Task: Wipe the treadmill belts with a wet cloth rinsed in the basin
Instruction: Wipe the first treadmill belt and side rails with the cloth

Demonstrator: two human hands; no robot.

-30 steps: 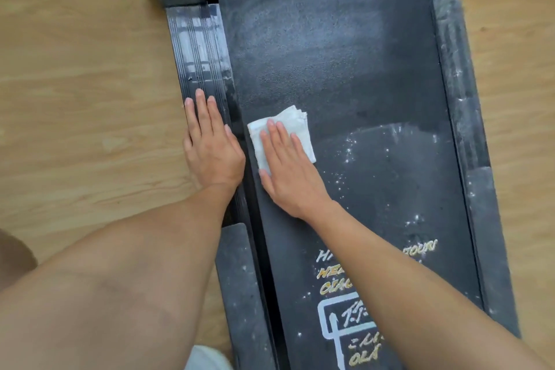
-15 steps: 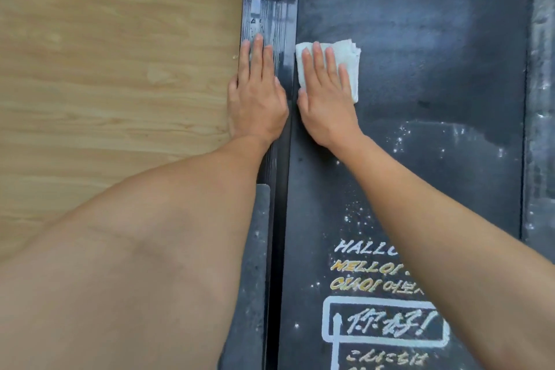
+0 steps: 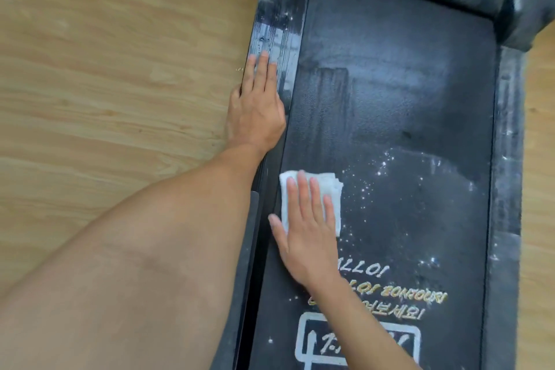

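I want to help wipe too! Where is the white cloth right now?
In the head view, the white cloth lies on the black belt near its left edge, under the right hand.

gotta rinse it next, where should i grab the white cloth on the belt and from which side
Probably its far right corner, from above on the right. The cloth lies folded flat on the belt under the outstretched right hand, and at that corner the layered edges stick out free for a pinch.

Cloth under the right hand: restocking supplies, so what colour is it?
Plain white; the head view shows the cloth on the black belt under the right hand.
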